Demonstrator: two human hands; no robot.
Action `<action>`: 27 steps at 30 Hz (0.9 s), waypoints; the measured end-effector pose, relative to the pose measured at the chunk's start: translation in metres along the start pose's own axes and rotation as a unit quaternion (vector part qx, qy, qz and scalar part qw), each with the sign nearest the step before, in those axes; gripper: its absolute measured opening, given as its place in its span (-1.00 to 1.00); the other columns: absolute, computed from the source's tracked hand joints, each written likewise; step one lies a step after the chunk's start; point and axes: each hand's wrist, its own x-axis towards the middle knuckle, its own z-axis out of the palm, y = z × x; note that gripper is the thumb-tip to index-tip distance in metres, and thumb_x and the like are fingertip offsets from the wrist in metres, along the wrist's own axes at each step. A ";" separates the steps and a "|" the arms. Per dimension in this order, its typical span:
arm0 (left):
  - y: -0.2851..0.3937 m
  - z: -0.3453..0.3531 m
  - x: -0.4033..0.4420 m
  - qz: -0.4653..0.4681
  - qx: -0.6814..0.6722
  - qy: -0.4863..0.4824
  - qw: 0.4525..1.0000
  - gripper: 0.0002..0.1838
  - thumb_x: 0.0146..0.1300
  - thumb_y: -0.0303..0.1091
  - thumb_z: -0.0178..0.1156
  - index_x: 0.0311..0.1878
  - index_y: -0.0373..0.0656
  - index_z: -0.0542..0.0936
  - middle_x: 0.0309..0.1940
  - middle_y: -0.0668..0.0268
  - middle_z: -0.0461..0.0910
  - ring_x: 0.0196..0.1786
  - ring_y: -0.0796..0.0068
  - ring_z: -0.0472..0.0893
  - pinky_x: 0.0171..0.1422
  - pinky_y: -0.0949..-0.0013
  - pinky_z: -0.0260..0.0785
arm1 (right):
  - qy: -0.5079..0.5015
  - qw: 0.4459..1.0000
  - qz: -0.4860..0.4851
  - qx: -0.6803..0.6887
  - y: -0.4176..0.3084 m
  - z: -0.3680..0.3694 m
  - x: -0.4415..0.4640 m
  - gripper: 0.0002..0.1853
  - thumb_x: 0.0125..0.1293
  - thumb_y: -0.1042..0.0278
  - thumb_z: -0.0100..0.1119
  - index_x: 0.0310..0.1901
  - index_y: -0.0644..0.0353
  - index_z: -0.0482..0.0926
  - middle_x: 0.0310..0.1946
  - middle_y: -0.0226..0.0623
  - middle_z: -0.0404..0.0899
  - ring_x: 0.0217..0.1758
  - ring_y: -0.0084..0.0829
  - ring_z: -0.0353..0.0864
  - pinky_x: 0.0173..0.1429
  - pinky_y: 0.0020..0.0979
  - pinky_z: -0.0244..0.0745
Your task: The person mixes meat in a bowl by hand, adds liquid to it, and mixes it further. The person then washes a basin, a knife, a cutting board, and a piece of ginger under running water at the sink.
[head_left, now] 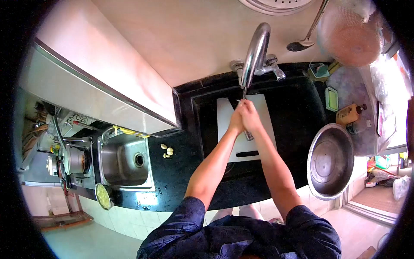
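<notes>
Both hands are together under the chrome faucet (257, 52), where a thin stream of water seems to fall. My left hand (236, 119) and my right hand (249, 113) are closed around something slim; a metallic end (249, 136) sticks out below them, and the rest is hidden by the fingers. Beneath them a white cutting board (263, 152) with a dark slot handle lies in the black sink basin (293, 112).
Left of the basin, several pale cloves (167, 151) lie on the black counter (181, 172). Farther left are a steel sink (123, 166), a bowl of green pieces (103, 196) and a pot (74, 159). At right stand a large metal basin (331, 162) and a soap bottle (348, 114).
</notes>
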 end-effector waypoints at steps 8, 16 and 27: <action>-0.036 -0.007 0.018 -0.095 -0.446 0.013 0.890 -0.63 0.49 -0.09 -0.02 -0.36 -0.12 0.56 -0.47 0.48 0.51 -0.45 0.60 0.46 -0.40 0.40 0.29 | -0.034 0.992 -0.063 0.106 -0.042 0.015 -0.023 -0.58 0.55 0.15 -0.16 0.23 0.28 0.40 0.13 -0.18 0.47 0.19 -0.35 0.43 0.34 -0.33 0.28; 0.059 0.005 0.020 -0.331 -0.356 0.086 0.870 -0.44 0.55 0.01 -0.14 0.34 -0.25 0.44 0.33 0.24 0.44 0.40 0.40 0.36 0.54 0.34 0.07 | -0.055 0.975 0.129 0.169 -0.018 0.005 -0.013 -0.30 0.56 -0.11 -0.33 0.41 0.40 0.24 0.43 0.05 0.25 0.53 -0.20 0.17 0.54 -0.33 0.07; -0.001 -0.019 -0.003 0.028 0.450 -0.265 0.853 -0.63 0.30 -0.25 0.07 0.13 -0.11 0.58 0.21 0.13 0.53 0.31 0.19 0.44 0.44 0.18 0.21 | -0.054 0.980 -0.134 -0.140 -0.030 -0.006 -0.005 -0.56 0.37 -0.01 0.06 -0.12 0.28 0.66 -0.11 0.07 0.67 0.08 0.01 0.64 0.19 -0.17 0.49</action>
